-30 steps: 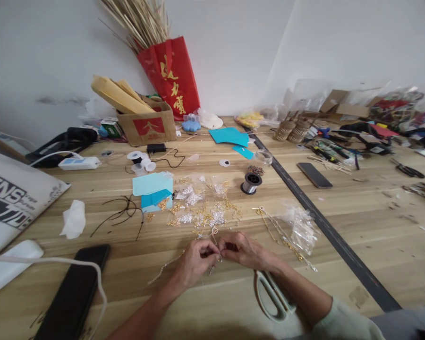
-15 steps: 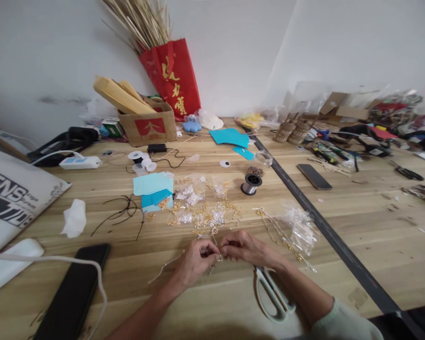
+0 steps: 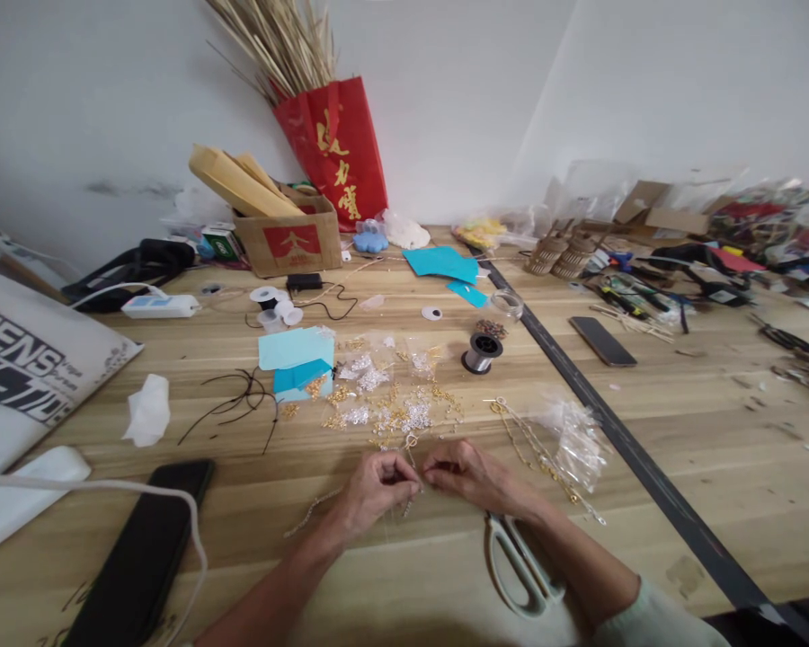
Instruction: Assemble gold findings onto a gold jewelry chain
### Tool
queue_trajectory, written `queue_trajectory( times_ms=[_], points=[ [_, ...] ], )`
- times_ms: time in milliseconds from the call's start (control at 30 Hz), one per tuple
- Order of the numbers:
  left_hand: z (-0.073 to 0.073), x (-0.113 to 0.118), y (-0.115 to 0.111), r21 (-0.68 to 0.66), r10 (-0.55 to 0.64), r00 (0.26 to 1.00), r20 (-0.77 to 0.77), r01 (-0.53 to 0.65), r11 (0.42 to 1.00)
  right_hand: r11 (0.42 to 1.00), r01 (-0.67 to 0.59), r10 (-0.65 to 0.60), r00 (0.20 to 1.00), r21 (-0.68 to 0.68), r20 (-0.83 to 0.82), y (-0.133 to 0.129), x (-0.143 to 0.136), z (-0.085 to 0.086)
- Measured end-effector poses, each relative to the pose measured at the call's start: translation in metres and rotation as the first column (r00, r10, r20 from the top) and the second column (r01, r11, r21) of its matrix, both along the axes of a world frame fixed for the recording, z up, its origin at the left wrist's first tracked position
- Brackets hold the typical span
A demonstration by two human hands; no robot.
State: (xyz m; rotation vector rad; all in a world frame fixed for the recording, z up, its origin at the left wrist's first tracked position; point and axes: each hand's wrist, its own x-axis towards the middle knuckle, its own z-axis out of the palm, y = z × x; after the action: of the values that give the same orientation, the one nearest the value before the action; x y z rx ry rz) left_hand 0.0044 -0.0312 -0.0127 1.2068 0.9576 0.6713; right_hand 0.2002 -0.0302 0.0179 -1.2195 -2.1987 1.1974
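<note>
Close to the table's front edge, my left hand [image 3: 381, 485] is closed in a pinch on a thin silver chain [image 3: 310, 514]. One end of the chain trails out to the left; a short piece hangs below the fingertips. Beside it, my right hand [image 3: 468, 474] is also pinched, its tips almost meeting the left ones; whatever it holds is too small to make out. A loop of thin cord [image 3: 411, 441] lies just beyond the fingers. Small gold and silver beads [image 3: 414, 413] are spread behind both hands. Scissors [image 3: 522, 571] with pale handles lie under my right forearm, blades mostly hidden.
A wire spool [image 3: 482, 353] stands behind the beads. Gold chains [image 3: 529, 440] and clear plastic bags [image 3: 573, 440] lie to the right. Blue cards [image 3: 297, 349], black cord [image 3: 243, 395] and a black phone-like slab [image 3: 141, 548] are on the left. A red bag [image 3: 341, 153] leans at the wall.
The whole view has shifted slightly. Both hands stay pinched close together at nearly the same spot, with the fingertips slightly altered in position.
</note>
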Motion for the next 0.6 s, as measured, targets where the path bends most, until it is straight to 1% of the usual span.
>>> queue_trajectory(
  times_ms=[100, 233, 333, 500, 600],
  points=[
    [0.0007, 0.0013, -0.0008, -0.041, 0.01, 1.0, 0.017, -0.01, 0.999, 1.0, 0.021, -0.021, 1.0, -0.006, 0.004, -0.0011, -0.0003, 0.0017],
    [0.0015, 0.0042, -0.0019, -0.02, 0.027, 1.0, 0.001, -0.027, 0.999, 0.999, 0.041, -0.041, 0.999, 0.0, 0.009, -0.0017, -0.0011, 0.0009],
    [-0.0005, 0.0063, -0.0024, 0.002, 0.024, 1.0, -0.009, -0.024, 1.0, 0.999, 0.052, -0.052, 0.999, 0.0, 0.005, -0.0018, -0.0015, -0.0014],
    [-0.0052, 0.0081, -0.003, 0.002, 0.048, 0.998, -0.032, -0.048, 0.999, 0.998, 0.053, -0.053, 0.998, 0.018, 0.017, -0.0021, -0.0015, -0.0018],
    [-0.0054, 0.009, -0.0036, 0.002, 0.059, 0.997, -0.055, -0.059, 0.998, 0.998, 0.052, -0.053, 0.998, 0.03, 0.024, -0.0021, -0.0014, -0.0015]
  ],
)
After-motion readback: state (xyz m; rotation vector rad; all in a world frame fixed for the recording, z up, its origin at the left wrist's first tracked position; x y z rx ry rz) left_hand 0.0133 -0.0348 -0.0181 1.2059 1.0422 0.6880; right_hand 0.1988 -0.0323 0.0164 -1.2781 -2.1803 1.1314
